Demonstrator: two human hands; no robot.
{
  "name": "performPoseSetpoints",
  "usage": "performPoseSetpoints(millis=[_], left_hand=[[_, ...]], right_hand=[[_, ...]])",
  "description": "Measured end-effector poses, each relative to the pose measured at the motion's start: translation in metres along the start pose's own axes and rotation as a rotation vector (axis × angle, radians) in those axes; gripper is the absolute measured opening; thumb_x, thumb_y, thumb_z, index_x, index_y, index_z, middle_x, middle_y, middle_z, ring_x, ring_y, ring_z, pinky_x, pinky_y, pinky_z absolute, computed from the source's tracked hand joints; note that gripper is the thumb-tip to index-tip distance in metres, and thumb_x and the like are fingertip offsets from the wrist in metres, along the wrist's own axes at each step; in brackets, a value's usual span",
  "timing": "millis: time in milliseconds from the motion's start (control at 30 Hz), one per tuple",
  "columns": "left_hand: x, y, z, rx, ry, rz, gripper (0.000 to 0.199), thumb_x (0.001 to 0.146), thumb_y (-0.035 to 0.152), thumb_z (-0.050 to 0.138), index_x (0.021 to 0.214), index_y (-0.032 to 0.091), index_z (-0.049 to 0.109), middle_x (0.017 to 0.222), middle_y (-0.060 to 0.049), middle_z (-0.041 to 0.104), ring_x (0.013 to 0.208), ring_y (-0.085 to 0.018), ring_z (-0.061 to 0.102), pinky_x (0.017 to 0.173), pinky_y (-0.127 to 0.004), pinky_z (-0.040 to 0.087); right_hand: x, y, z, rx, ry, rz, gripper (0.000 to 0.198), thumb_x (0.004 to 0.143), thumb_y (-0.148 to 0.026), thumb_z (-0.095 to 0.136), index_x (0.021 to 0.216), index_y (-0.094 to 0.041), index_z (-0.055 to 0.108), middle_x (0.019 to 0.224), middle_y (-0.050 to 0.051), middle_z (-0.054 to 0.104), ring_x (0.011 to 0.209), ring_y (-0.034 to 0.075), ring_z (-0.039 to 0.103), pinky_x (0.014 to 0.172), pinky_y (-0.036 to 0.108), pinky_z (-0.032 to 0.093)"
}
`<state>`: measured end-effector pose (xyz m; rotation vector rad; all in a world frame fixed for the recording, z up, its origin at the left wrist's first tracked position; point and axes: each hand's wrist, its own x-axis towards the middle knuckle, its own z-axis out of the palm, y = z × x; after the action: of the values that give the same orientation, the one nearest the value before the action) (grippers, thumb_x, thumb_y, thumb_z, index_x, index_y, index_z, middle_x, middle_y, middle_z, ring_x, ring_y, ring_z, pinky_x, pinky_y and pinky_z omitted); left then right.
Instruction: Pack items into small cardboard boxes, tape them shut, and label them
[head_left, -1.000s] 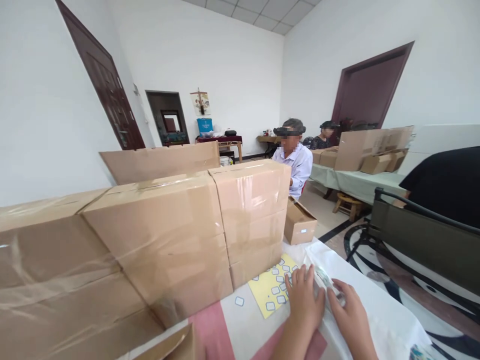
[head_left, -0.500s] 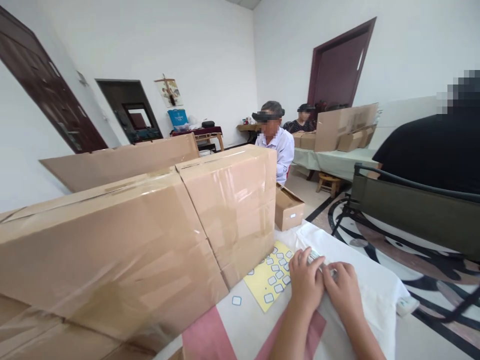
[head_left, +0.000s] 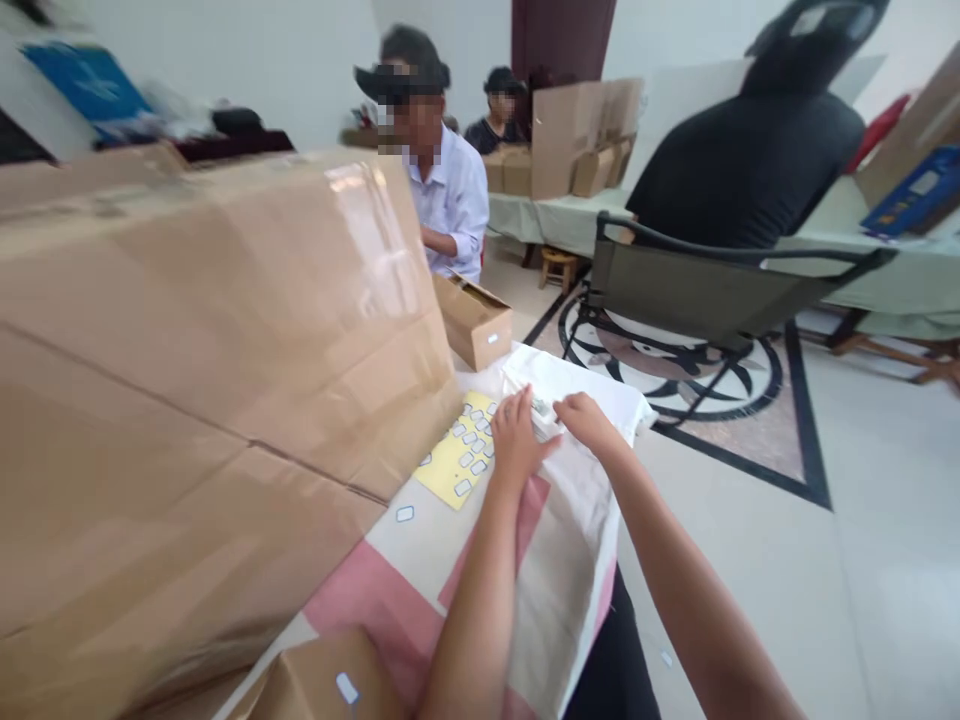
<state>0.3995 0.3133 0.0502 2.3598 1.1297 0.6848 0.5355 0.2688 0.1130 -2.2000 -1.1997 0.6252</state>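
Observation:
My left hand (head_left: 516, 435) rests along the left side of a small white box (head_left: 551, 428), thumb at its near end and fingers on its far side. Something small and greyish lies in the box, too blurred to name. My right hand (head_left: 590, 420) is at the box's right side, fingers curled and pinched together; what they hold, if anything, is hidden. Left of my left hand lies a yellow sheet (head_left: 442, 470) covered with several white, blue-edged stickers. A single blue-edged sticker (head_left: 405, 514) lies on the cloth nearby.
Large taped cardboard boxes (head_left: 225, 330) wall off the left. An open carton (head_left: 487, 335) stands at the table's far end, another carton (head_left: 322, 680) at the near edge. A person in a light shirt (head_left: 454, 200) sits beyond; another in black (head_left: 742, 160) sits in a folding chair (head_left: 675, 290).
The view has swung right and down. My hands were close together over a small pale object; now my right hand is farther from my left, and the white box shows between them.

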Motion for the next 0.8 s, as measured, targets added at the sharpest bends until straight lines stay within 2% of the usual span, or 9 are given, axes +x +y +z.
performPoseSetpoints(millis=[100, 300, 567, 800], left_hand=[[0.001, -0.002, 0.002, 0.017, 0.011, 0.004, 0.102, 0.079, 0.054, 0.074, 0.161, 0.020, 0.024, 0.161, -0.013, 0.042, 0.148, -0.033, 0.034, 0.124, -0.051, 0.028], [-0.001, -0.002, -0.001, 0.010, 0.053, 0.015, 0.100, 0.078, 0.056, 0.074, 0.159, 0.020, 0.028, 0.158, -0.014, 0.046, 0.144, -0.035, 0.040, 0.119, -0.051, 0.035], [-0.003, 0.000, -0.003, 0.005, 0.068, 0.019, 0.099, 0.077, 0.052, 0.076, 0.158, 0.020, 0.029, 0.154, -0.014, 0.049, 0.142, -0.036, 0.042, 0.118, -0.052, 0.037], [-0.003, 0.000, -0.003, 0.008, 0.078, 0.026, 0.100, 0.076, 0.051, 0.078, 0.158, 0.021, 0.029, 0.153, -0.014, 0.050, 0.141, -0.036, 0.044, 0.117, -0.052, 0.039]], right_hand=[[-0.008, 0.005, -0.002, 0.044, 0.002, 0.021, 0.033, 0.091, -0.025, 0.050, 0.060, -0.017, 0.058, 0.063, 0.003, 0.054, 0.069, 0.016, 0.049, 0.067, 0.029, 0.033], [-0.033, 0.017, -0.013, 0.134, -0.001, 0.082, 0.037, 0.091, -0.027, 0.051, 0.056, -0.021, 0.038, 0.059, -0.003, 0.037, 0.063, 0.013, 0.038, 0.062, 0.029, 0.028], [-0.052, 0.020, -0.022, 0.248, -0.005, 0.176, 0.034, 0.091, -0.031, 0.052, 0.063, -0.022, 0.035, 0.063, -0.005, 0.035, 0.061, 0.011, 0.034, 0.058, 0.028, 0.026], [-0.049, 0.024, -0.012, 0.298, 0.000, 0.303, 0.049, 0.087, -0.050, 0.063, 0.063, -0.023, 0.030, 0.059, -0.007, 0.027, 0.057, 0.009, 0.027, 0.055, 0.029, 0.022]])
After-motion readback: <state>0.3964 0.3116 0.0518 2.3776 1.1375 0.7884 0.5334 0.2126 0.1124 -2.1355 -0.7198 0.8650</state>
